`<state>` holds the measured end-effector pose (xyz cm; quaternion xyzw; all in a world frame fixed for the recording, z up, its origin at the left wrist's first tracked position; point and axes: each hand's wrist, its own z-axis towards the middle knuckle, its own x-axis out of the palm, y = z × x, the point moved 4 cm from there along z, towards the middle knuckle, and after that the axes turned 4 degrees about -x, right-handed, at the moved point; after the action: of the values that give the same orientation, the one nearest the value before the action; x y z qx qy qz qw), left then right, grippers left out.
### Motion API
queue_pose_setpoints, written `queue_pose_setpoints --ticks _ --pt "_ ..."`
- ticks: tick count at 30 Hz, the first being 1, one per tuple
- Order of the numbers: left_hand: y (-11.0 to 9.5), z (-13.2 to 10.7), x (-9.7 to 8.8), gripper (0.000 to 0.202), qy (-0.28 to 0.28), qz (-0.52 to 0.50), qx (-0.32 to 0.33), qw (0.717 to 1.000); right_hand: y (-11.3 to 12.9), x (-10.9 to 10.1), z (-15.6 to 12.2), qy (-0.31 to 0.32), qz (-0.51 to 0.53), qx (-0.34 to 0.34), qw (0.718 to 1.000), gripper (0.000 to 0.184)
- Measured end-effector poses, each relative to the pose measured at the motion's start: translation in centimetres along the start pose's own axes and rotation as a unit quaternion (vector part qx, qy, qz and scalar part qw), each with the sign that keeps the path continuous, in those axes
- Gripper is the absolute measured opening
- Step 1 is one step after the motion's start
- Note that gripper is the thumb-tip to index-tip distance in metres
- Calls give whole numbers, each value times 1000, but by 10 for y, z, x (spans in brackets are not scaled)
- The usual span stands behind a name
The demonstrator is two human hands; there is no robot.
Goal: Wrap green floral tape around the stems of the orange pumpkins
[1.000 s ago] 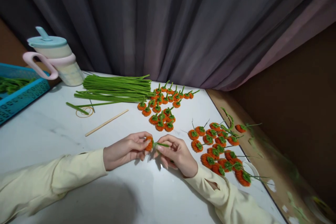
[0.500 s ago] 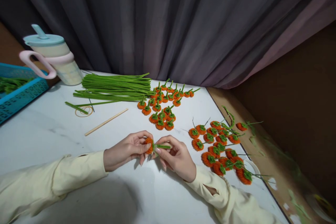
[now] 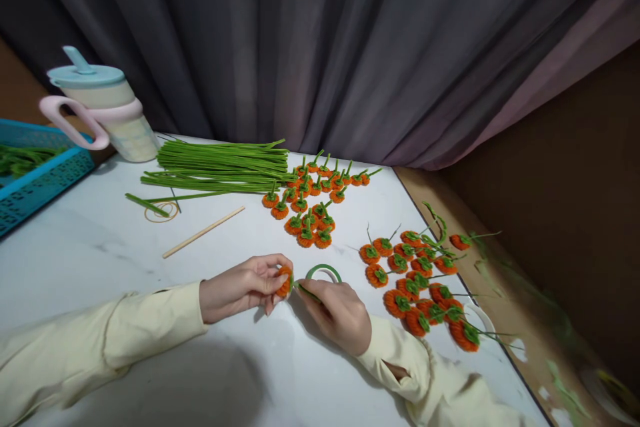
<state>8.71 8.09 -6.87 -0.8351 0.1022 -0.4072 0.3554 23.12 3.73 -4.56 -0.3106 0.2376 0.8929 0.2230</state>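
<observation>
My left hand pinches a small orange pipe-cleaner pumpkin by its round body, just above the white marble table. My right hand is closed on the pumpkin's green stem, knuckles turned up. A green tape roll shows just behind the right hand's fingers; I cannot tell whether the fingers touch it. Both arms wear pale yellow sleeves.
Several finished pumpkins lie in one cluster at the back and another at the right. A bundle of green pipe cleaners, a wooden stick, a rubber band, a lidded cup and a blue basket stand at the left.
My right hand has rolled over so its knuckles face up, and the green tape roll has come into view behind it. The left hand has kept its pinch on the pumpkin.
</observation>
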Motion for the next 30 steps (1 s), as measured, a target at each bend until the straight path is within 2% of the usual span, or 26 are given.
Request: queue_pose_setpoints --ticks 4,7,10,12,17,19,26,30 --pt "0 0 0 32 7 -7 -6 1000 0 1 0 25 -12 -34 999 15" --pt "1 2 -1 31 14 -21 -18 1000 1 1 -1 43 -29 -85 995 26" --pt "3 3 -3 31 26 -37 -33 998 2 0 -2 34 -45 -137 989 35" --pt "4 4 -4 31 30 -45 -42 998 3 -1 -2 24 -41 -146 988 37" --pt "5 5 -6 29 36 -53 -60 996 0 -1 1 15 12 -93 995 35" --pt "5 5 -6 29 37 -57 -65 996 0 -2 2 13 16 -96 995 34" --pt "7 4 -6 27 53 -62 -87 993 4 -3 0 7 -79 -219 973 29" --pt "8 3 -2 20 78 -81 -96 989 5 -3 0 -4 -102 -249 963 28"
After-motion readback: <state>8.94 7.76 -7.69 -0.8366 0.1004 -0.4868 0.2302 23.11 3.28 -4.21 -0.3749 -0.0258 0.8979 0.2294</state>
